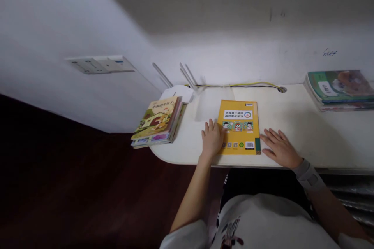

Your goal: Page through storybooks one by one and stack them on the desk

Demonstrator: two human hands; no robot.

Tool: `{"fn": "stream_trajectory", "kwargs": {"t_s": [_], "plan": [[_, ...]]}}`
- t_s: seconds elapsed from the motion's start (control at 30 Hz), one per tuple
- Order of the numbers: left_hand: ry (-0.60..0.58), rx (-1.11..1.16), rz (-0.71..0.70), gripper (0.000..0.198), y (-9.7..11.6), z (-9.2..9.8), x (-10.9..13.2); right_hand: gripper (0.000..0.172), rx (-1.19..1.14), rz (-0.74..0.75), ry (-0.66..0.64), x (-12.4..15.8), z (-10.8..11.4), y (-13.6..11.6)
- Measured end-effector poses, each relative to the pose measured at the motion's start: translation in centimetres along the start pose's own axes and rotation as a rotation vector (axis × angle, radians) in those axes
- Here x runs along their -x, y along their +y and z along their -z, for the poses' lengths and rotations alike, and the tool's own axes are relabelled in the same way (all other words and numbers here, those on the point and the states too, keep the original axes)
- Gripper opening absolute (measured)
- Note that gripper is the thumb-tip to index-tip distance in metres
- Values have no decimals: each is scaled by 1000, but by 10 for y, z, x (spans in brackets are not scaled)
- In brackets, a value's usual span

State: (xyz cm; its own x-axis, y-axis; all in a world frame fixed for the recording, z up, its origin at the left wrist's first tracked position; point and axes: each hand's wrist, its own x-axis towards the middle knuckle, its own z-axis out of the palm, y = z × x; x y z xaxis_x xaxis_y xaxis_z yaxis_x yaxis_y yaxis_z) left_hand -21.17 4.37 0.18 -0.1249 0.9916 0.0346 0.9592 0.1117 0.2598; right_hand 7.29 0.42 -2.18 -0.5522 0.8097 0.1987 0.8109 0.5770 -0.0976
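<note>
A yellow book (239, 124) lies flat on the white desk (306, 132), its back cover up with a barcode near the front edge. My left hand (212, 138) rests flat at the book's left edge, fingers stretched and overlapping its corner. My right hand (279, 147) lies flat on the desk just right of the book, fingers spread toward its lower right corner. Neither hand grips anything.
A stack of picture books (159, 122) sits at the desk's left end, overhanging the edge. A white router (178, 92) with antennas stands behind it. Another book stack (340, 89) lies at the far right. A yellow cable (248, 85) runs along the wall. Wall sockets (99, 64) are at left.
</note>
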Motion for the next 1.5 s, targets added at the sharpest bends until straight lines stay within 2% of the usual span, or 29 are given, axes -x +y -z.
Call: {"fn": "stream_trajectory", "kwargs": {"t_s": [0.13, 0.2, 0.27, 0.33, 0.4, 0.47, 0.57, 0.67, 0.77, 0.9, 1.23, 1.5], "plan": [[14, 143, 22, 51, 2, 7, 0, 49, -2, 4, -3, 1, -1, 1], [-18, 371, -21, 58, 2, 15, 3, 49, -9, 5, 6, 1, -2, 1], [-117, 731, -153, 66, 4, 27, 10, 49, -22, 3, 21, 0, -3, 1], [-221, 1079, -342, 73, 12, 39, 19, 49, -42, -12, 50, -1, -3, 1], [-275, 1219, -531, 77, 28, 48, 27, 47, -65, -62, 96, -1, -1, 3], [-279, 1082, -682, 84, 52, 50, 32, 44, -64, -158, 152, 3, 2, 9], [-222, 603, -778, 94, 96, 39, 36, 46, 15, -348, 213, 17, 5, 24], [-164, 171, -829, 84, 131, 17, 38, 52, 99, -467, 186, 38, 4, 40], [-109, -62, -862, 71, 148, -4, 38, 54, 122, -490, 121, 52, 2, 47], [-69, -138, -846, 63, 150, -16, 37, 55, 116, -486, 87, 56, 2, 46], [-103, -164, -817, 48, 155, -29, 37, 50, 83, -502, 89, 52, 9, 44], [-125, -149, -810, 46, 163, -32, 36, 47, 13, -506, 127, 52, 9, 46]]}}
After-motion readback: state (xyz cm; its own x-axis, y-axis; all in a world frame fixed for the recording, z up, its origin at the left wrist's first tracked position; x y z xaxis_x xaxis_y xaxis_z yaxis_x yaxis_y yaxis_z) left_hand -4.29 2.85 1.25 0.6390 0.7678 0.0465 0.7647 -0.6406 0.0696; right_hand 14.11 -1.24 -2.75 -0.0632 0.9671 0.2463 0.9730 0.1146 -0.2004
